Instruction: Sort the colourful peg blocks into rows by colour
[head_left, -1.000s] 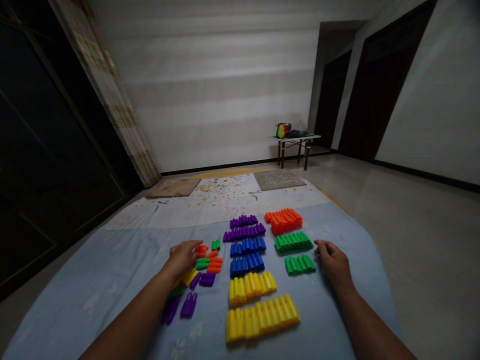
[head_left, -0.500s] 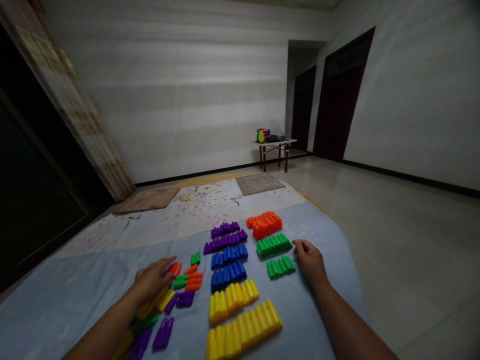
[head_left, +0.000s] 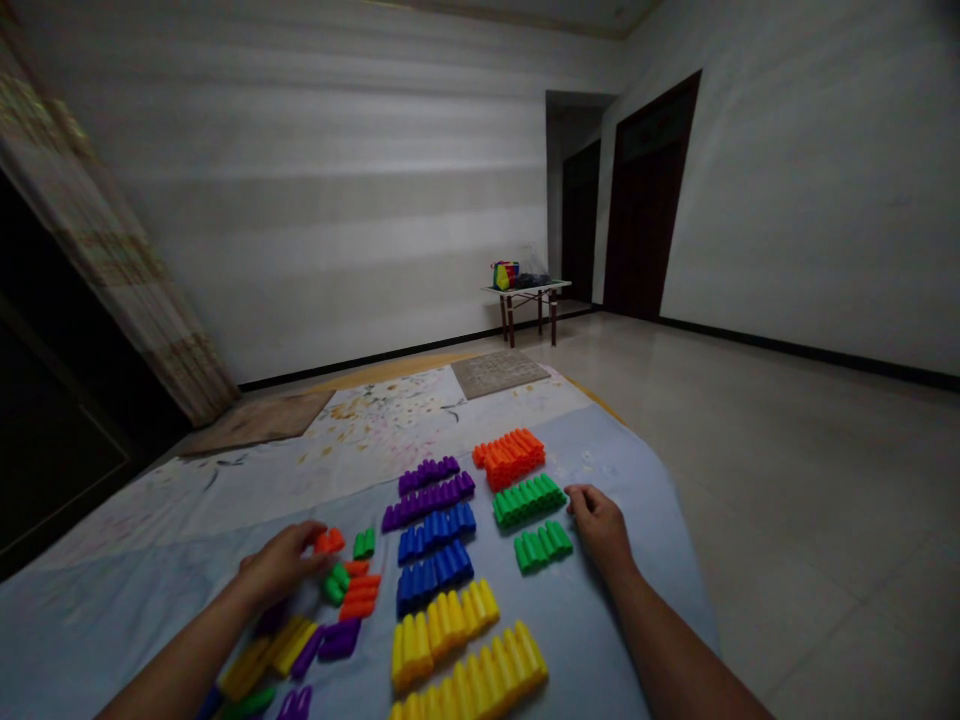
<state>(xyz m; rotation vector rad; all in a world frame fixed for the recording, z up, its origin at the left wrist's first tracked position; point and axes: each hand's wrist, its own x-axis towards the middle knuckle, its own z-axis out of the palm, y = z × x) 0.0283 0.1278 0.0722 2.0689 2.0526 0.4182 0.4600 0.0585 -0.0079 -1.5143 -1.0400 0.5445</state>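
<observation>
My left hand is at the left pile, its thumb and fingers closed around the near end of a pair of orange bullet-shaped plastic pieces. Its thumb is close to green pieces that lie tilted beside more orange pieces; whether it touches them I cannot tell. My right hand rests on the cloth with curled fingers. Its fingertips are at the right end of a stacked green row, and nothing shows in them. A shorter green row lies just nearer to me.
Purple, blue and yellow rows run down the middle, with an orange stack at the far right. Loose purple and yellow pieces lie near my left forearm. Farther off are mats and a small table.
The view has shifted, moving the scene leftward and slightly down. My left hand has moved the orange pair a little away from me, and the green pieces beside it have turned. My right hand stays put.
</observation>
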